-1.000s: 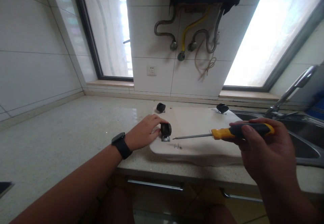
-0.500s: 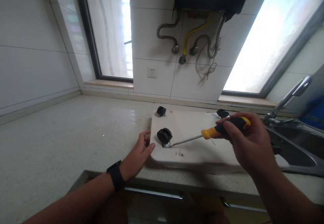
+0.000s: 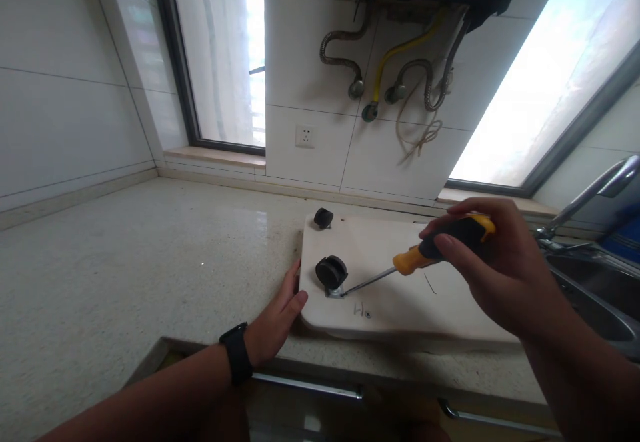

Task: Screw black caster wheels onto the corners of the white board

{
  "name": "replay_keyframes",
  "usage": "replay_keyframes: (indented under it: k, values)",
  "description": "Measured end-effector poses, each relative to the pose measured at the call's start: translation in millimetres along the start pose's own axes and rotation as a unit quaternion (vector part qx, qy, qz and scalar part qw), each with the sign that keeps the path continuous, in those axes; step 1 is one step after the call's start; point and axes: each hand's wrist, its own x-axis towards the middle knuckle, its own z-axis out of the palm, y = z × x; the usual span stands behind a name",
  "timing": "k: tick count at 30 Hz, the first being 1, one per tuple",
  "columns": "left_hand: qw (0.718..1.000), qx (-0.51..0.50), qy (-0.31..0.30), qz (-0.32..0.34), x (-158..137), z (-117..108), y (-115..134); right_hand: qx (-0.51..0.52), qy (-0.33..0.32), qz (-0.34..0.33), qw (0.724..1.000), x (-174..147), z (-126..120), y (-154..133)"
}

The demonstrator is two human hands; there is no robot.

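Observation:
A white board point(image 3: 400, 295) with rounded corners lies on the countertop, black caster wheels facing up. My left hand point(image 3: 275, 322) grips its near left corner, thumb on the front edge and fingers along the side, partly hidden. My right hand point(image 3: 505, 272) is wrapped round the yellow and black handle of a screwdriver point(image 3: 410, 261). The screwdriver slants down to the left, its tip at the metal mounting plate point(image 3: 335, 292) of the near caster point(image 3: 331, 273). Behind that stands a second caster point(image 3: 323, 219). A pencil-like mark and a small hole show near the front edge.
The speckled countertop point(image 3: 125, 262) stretches left. A metal sink point(image 3: 595, 295) with a faucet point(image 3: 590, 195) lies right. On the tiled wall are a socket point(image 3: 305, 137) and hoses point(image 3: 385, 62) below a dark-bottomed appliance. Drawer handles point(image 3: 310, 385) run below the counter edge.
The camera view has shifted, so wall and board sit differently in the picture. The screwdriver tip stays at the near caster's plate, and my left hand keeps to the board's corner.

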Motion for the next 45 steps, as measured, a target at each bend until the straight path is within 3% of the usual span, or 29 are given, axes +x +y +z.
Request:
replay_keyframes:
  k: [4, 10, 16, 21, 24, 29, 35, 38, 45]
  values:
    - [1.0, 0.003, -0.004, -0.006, 0.4, 0.5, 2.6, -0.027, -0.122, -0.047, 0.991, 29.4, 1.2, -17.1]
    - [1.0, 0.012, -0.006, -0.01, -0.2, -0.4, 3.1, -0.021, -0.279, -0.057, 0.958, 66.9, 16.1, -32.4]
    - [1.0, 0.0, -0.011, 0.004, -0.2, -1.1, 1.0, 0.009, -0.316, -0.025, 0.948, 83.2, 30.2, -27.4]
    - [1.0, 0.01, -0.022, 0.007, -0.7, -1.6, 2.8, 0.129, -0.361, 0.026, 0.923, 90.2, 29.3, -30.7]
    - [1.0, 0.0, -0.026, 0.01, -1.1, -1.8, 2.2, 0.057, -0.348, 0.002, 0.936, 90.3, 29.7, -35.1]
    - [1.0, -0.011, -0.027, 0.012, -1.0, -2.1, -0.1, -0.126, -0.259, -0.043, 0.957, 84.9, 33.0, -40.0]
    - [1.0, -0.011, -0.026, -0.001, -2.6, -3.1, 1.3, -0.016, -0.317, -0.016, 0.948, 82.6, 20.6, -42.6]
    - [1.0, -0.011, -0.026, -0.012, -3.5, -3.0, 3.8, -0.036, -0.325, -0.016, 0.945, 84.9, 19.0, -44.1]
    - [1.0, -0.007, -0.02, 0.018, -0.5, -1.5, -2.3, -0.275, -0.21, -0.045, 0.937, 83.8, 31.0, -49.2]
